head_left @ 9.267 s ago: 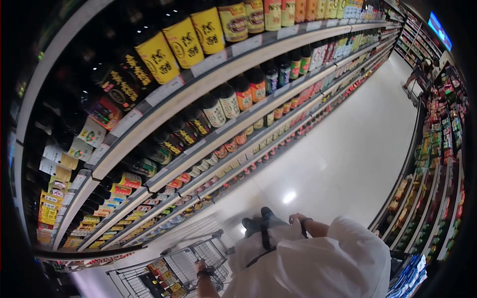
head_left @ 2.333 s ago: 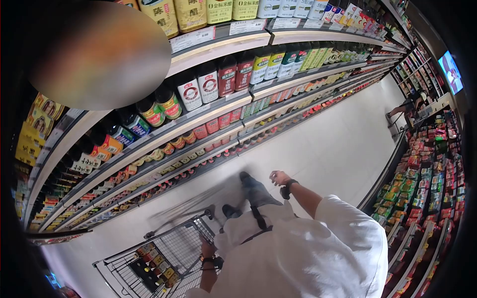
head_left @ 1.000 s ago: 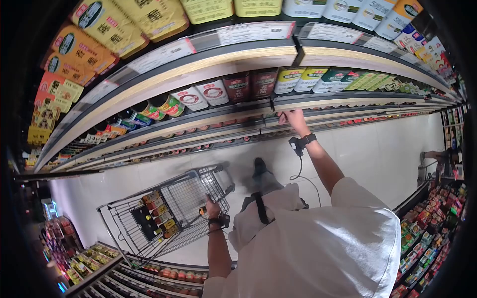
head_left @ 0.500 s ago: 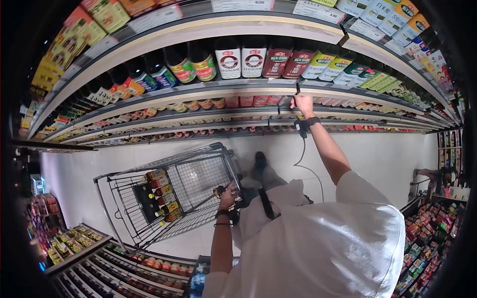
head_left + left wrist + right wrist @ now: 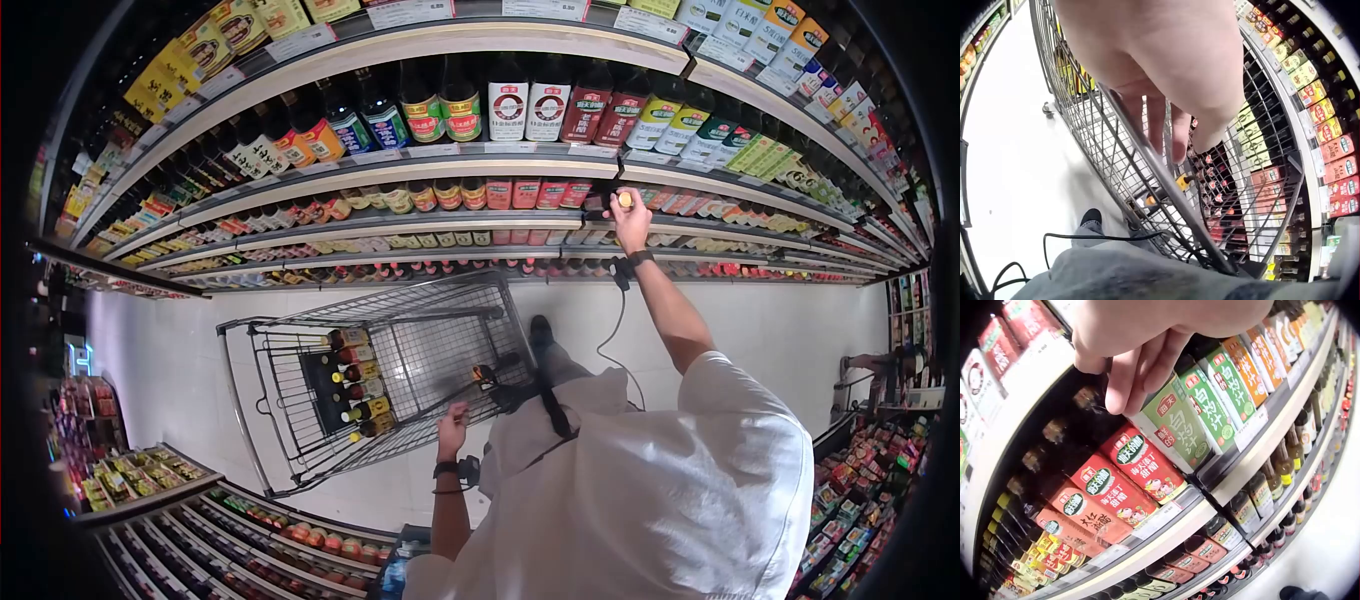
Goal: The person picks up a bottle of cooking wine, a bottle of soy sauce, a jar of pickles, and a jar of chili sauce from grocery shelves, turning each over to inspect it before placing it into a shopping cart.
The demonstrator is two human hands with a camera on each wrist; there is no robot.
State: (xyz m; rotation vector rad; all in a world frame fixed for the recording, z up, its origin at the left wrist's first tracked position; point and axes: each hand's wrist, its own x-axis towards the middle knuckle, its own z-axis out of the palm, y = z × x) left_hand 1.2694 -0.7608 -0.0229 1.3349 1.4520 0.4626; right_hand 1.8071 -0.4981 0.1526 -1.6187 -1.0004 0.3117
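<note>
My right hand [image 5: 632, 222] is at the third shelf down, its thumb and fingers curled round the top of a bottle whose yellowish cap [image 5: 625, 199] shows between them. In the right wrist view, a sauce bottle with a pale green label [image 5: 1175, 422] stands tilted under that hand, its neck hidden by the fingers [image 5: 1124, 387]. A metal shopping cart [image 5: 330, 285] stands on my left. Beside its near rail hangs my left hand [image 5: 452, 430], its loose fingers [image 5: 1155, 119] holding nothing. Several bottles [image 5: 362, 385] lie in the cart.
Red-labelled bottles [image 5: 1125, 500] and green-labelled bottles [image 5: 1235, 381] flank the right hand's bottle. Shelf edges [image 5: 480, 170] curve across ahead. A cable [image 5: 615, 335] hangs from the right wrist. Low display racks [image 5: 200, 540] stand behind the cart, and another person [image 5: 875, 365] is far right.
The right hand has risen from beside the body to the shelf and taken hold of a bottle by its top. The cart shifted right in view, and the left hand moved back along its rail.
</note>
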